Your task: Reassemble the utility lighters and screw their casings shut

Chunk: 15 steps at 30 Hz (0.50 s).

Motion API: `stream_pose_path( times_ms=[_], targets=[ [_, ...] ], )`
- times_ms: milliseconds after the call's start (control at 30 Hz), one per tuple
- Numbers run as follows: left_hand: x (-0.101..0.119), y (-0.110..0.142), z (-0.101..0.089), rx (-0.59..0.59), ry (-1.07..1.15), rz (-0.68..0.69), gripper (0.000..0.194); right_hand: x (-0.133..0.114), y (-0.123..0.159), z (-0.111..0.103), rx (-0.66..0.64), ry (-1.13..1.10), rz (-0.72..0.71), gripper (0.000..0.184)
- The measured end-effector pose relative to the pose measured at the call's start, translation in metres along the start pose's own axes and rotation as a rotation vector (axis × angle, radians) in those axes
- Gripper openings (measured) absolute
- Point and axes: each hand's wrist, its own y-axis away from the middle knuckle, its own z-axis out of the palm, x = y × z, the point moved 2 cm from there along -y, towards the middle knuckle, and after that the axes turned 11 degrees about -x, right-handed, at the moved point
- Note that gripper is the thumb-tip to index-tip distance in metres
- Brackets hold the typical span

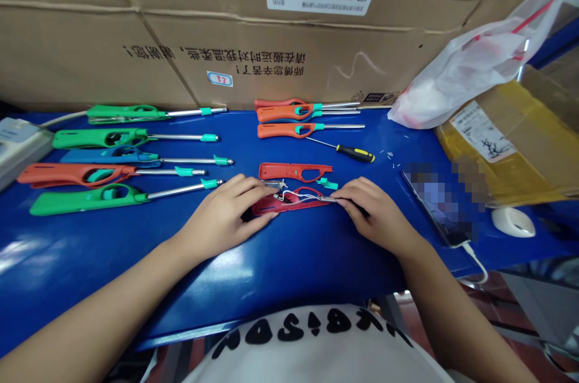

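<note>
An opened red lighter half (289,202) with white wires and a metal tube lies on the blue table (289,262) in front of me. My left hand (226,214) rests on its left end, fingers curled and pressing on it. My right hand (375,208) pinches the metal tube at its right end. Just behind lies the other red shell half (294,171) with a small teal piece (328,183) beside it.
Several green, blue and orange long-nosed lighters (117,172) lie at the left, three orange ones (298,120) at the back. A yellow-handled screwdriver (350,152), a phone (441,205), a white mouse (513,221), a plastic bag (479,57) and cardboard boxes (181,27) surround the work spot.
</note>
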Motion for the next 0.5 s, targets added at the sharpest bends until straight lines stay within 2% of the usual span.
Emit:
stream_pose_path(
  times_ms=[367,500],
  targets=[
    [-0.0008,0.0007,-0.0019,-0.009,0.013,0.032,0.028,0.0098,0.0049,-0.0042,0.025,0.026,-0.01,0.021],
    [0.0001,0.001,-0.0011,0.016,0.015,0.047,0.028,0.0055,0.0046,-0.0052,0.078,0.006,-0.043,0.02]
  ],
)
